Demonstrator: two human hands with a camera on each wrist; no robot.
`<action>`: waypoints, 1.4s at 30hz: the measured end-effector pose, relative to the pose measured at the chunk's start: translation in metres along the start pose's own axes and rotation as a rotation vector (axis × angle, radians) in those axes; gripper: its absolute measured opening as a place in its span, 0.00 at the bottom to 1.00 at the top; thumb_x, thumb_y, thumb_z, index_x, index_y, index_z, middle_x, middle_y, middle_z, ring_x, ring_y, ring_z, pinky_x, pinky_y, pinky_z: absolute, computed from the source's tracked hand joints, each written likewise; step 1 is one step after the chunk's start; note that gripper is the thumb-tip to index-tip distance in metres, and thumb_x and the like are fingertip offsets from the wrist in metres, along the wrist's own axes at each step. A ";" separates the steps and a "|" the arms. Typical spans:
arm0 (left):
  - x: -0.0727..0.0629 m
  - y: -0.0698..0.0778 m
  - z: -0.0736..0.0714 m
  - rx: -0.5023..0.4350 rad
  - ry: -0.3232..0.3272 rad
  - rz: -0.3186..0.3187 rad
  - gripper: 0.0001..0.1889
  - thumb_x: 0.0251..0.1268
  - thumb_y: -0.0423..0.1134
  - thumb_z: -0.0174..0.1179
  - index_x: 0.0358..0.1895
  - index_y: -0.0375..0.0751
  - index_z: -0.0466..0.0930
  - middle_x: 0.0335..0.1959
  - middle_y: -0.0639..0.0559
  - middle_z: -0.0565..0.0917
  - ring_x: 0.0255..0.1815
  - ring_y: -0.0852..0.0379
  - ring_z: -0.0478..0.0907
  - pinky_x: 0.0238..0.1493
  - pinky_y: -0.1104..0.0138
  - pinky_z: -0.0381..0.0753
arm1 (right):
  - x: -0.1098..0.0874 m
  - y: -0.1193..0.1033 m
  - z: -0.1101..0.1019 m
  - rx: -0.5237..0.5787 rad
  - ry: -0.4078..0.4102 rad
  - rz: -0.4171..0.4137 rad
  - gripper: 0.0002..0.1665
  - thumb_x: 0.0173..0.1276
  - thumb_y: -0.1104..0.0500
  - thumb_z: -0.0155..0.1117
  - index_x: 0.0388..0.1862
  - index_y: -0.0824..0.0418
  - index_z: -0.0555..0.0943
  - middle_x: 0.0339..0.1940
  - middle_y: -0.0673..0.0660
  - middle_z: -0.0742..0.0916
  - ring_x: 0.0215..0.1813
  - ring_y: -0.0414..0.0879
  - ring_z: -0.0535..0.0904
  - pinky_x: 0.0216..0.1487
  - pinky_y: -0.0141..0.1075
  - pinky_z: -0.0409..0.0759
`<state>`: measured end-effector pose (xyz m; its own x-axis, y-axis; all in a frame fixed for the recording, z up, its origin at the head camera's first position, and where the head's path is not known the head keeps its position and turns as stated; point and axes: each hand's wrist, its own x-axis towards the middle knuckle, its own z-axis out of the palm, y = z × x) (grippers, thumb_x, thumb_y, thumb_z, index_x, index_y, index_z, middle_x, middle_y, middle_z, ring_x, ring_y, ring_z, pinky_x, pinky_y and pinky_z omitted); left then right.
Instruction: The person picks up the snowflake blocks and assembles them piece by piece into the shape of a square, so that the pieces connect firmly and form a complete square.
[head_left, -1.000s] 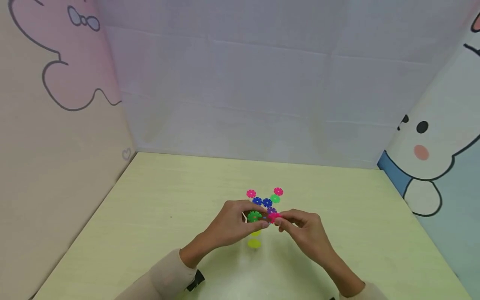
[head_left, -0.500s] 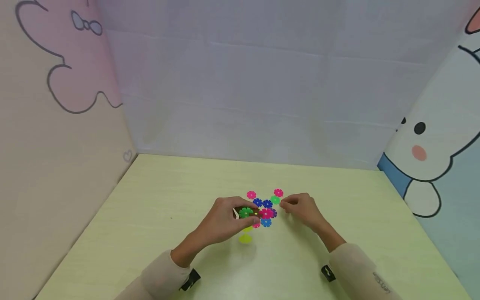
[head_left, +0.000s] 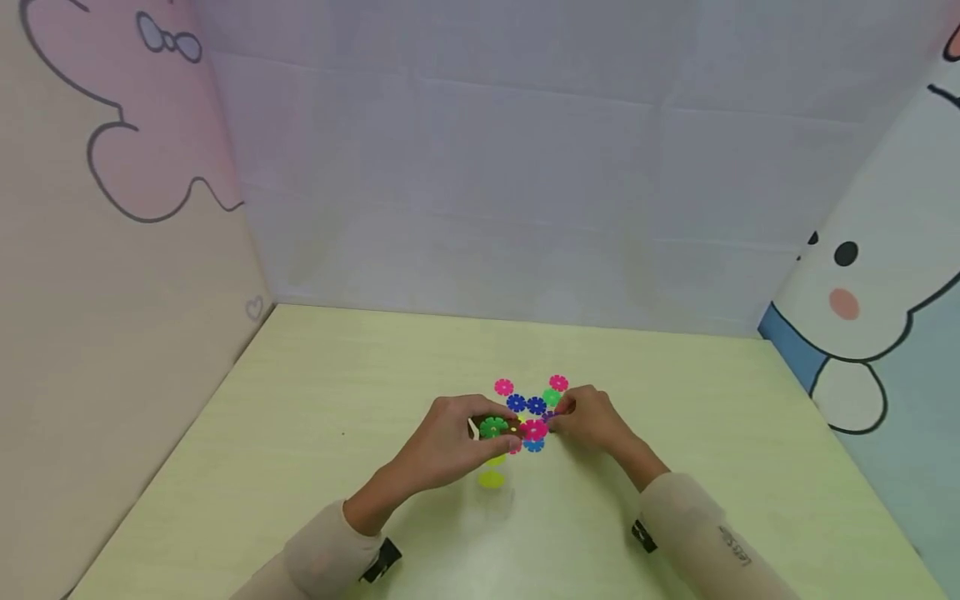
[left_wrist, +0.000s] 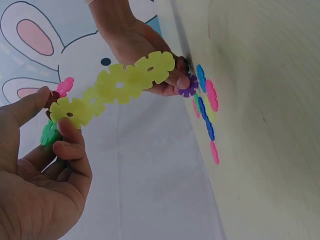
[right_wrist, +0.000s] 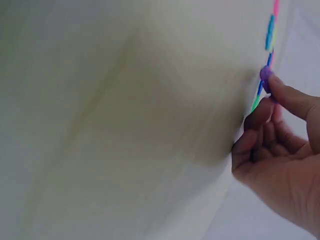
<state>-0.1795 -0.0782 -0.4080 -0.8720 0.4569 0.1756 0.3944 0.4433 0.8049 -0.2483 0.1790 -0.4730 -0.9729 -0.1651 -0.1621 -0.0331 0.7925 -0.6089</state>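
My left hand (head_left: pixel 457 442) holds up a joined build of notched plastic snowflake discs. A row of yellow discs (left_wrist: pixel 120 84) makes up its long part in the left wrist view. A green disc (head_left: pixel 492 427) and a pink disc (head_left: pixel 535 429) are also on it, with brown between them partly behind my fingers. Beyond the build, my right hand (head_left: pixel 592 421) pinches a purple snowflake disc (left_wrist: pixel 188 86) between thumb and fingertips, close to the tabletop. The right wrist view shows this purple disc under the thumb, its lower part covered.
Loose discs lie on the pale table (head_left: pixel 360 375) around the hands: dark blue discs (head_left: pixel 516 402), a light green disc (head_left: pixel 552 397), a light blue disc (head_left: pixel 534 445) and pink discs (head_left: pixel 504 387). A white cloth wall (head_left: pixel 465 192) stands behind the table.
My right hand has let go of the pink disc on the build, moved away to the right and back, and now pinches the purple disc. My left hand has shifted slightly left with the build.
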 end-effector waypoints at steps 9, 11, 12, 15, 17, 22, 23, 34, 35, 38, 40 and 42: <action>0.002 -0.003 -0.003 0.017 0.025 0.000 0.13 0.65 0.46 0.72 0.51 0.52 0.90 0.45 0.61 0.89 0.37 0.65 0.80 0.36 0.70 0.83 | -0.039 -0.008 -0.025 0.576 0.011 0.034 0.14 0.71 0.55 0.71 0.41 0.67 0.87 0.35 0.59 0.88 0.38 0.48 0.80 0.44 0.34 0.83; 0.003 -0.005 -0.003 0.017 0.035 0.001 0.13 0.64 0.46 0.72 0.50 0.52 0.90 0.45 0.60 0.90 0.36 0.65 0.80 0.36 0.70 0.83 | -0.054 -0.019 -0.033 0.645 -0.006 0.038 0.16 0.73 0.56 0.68 0.45 0.70 0.86 0.35 0.56 0.89 0.39 0.47 0.82 0.49 0.32 0.84; 0.003 -0.005 -0.003 0.015 0.039 0.001 0.12 0.65 0.46 0.72 0.50 0.52 0.90 0.45 0.61 0.90 0.36 0.65 0.80 0.36 0.70 0.83 | -0.061 -0.024 -0.036 0.679 -0.025 0.038 0.16 0.74 0.56 0.67 0.46 0.71 0.86 0.34 0.55 0.88 0.39 0.45 0.82 0.49 0.30 0.84; 0.004 -0.004 -0.004 0.019 0.042 0.011 0.12 0.65 0.46 0.72 0.49 0.52 0.90 0.44 0.61 0.90 0.35 0.66 0.80 0.37 0.70 0.82 | -0.078 -0.036 -0.044 0.742 -0.083 0.039 0.16 0.77 0.59 0.63 0.48 0.74 0.84 0.33 0.54 0.87 0.37 0.44 0.81 0.47 0.29 0.84; 0.004 -0.003 -0.004 0.022 0.041 0.014 0.12 0.65 0.46 0.72 0.50 0.52 0.90 0.43 0.62 0.89 0.35 0.66 0.79 0.37 0.70 0.82 | -0.085 -0.042 -0.047 0.769 -0.123 0.029 0.16 0.78 0.60 0.61 0.48 0.76 0.82 0.33 0.53 0.87 0.36 0.43 0.81 0.45 0.29 0.85; 0.005 0.002 -0.004 0.024 0.033 0.024 0.13 0.64 0.45 0.73 0.51 0.50 0.90 0.40 0.63 0.89 0.33 0.65 0.77 0.36 0.70 0.80 | -0.091 -0.050 -0.048 0.780 -0.165 0.028 0.16 0.79 0.61 0.60 0.48 0.77 0.82 0.33 0.52 0.87 0.35 0.42 0.81 0.43 0.29 0.85; 0.005 0.003 -0.004 0.025 0.033 0.028 0.14 0.64 0.45 0.73 0.51 0.50 0.90 0.39 0.63 0.88 0.33 0.66 0.77 0.35 0.71 0.79 | -0.091 -0.050 -0.048 0.784 -0.165 0.032 0.16 0.79 0.61 0.60 0.48 0.77 0.82 0.33 0.52 0.87 0.36 0.42 0.81 0.43 0.29 0.85; 0.006 0.006 -0.005 0.040 0.006 0.071 0.15 0.64 0.43 0.73 0.53 0.48 0.90 0.40 0.61 0.89 0.33 0.68 0.77 0.33 0.72 0.79 | -0.092 -0.050 -0.049 0.835 -0.195 0.055 0.16 0.79 0.59 0.61 0.46 0.74 0.83 0.32 0.51 0.87 0.35 0.41 0.80 0.40 0.28 0.84; 0.006 0.006 -0.004 0.040 0.008 0.076 0.15 0.64 0.43 0.73 0.53 0.48 0.90 0.40 0.60 0.90 0.33 0.68 0.77 0.33 0.72 0.79 | -0.092 -0.050 -0.049 0.835 -0.195 0.058 0.16 0.79 0.59 0.61 0.46 0.74 0.83 0.32 0.51 0.87 0.34 0.41 0.80 0.40 0.28 0.84; 0.005 0.004 -0.001 0.044 0.032 0.099 0.16 0.63 0.43 0.74 0.53 0.47 0.90 0.40 0.59 0.90 0.32 0.68 0.77 0.33 0.73 0.80 | -0.093 -0.051 -0.048 0.839 -0.193 0.061 0.16 0.78 0.59 0.61 0.47 0.75 0.83 0.31 0.51 0.87 0.34 0.40 0.80 0.39 0.27 0.84; 0.004 0.001 0.001 0.045 0.057 0.124 0.16 0.62 0.43 0.74 0.52 0.46 0.90 0.39 0.58 0.90 0.31 0.69 0.76 0.32 0.74 0.80 | -0.094 -0.051 -0.048 0.847 -0.189 0.063 0.17 0.78 0.58 0.62 0.47 0.75 0.83 0.31 0.51 0.87 0.33 0.40 0.80 0.39 0.27 0.84; 0.003 -0.001 0.003 0.045 0.084 0.150 0.16 0.62 0.42 0.74 0.52 0.45 0.90 0.39 0.57 0.90 0.30 0.69 0.76 0.31 0.74 0.80 | -0.094 -0.053 -0.047 0.852 -0.183 0.064 0.17 0.78 0.58 0.62 0.47 0.75 0.83 0.31 0.51 0.87 0.33 0.40 0.80 0.39 0.27 0.84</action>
<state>-0.1811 -0.0748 -0.4102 -0.8226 0.4553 0.3405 0.5331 0.4095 0.7403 -0.1660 0.1806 -0.3892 -0.9124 -0.2853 -0.2935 0.2740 0.1070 -0.9558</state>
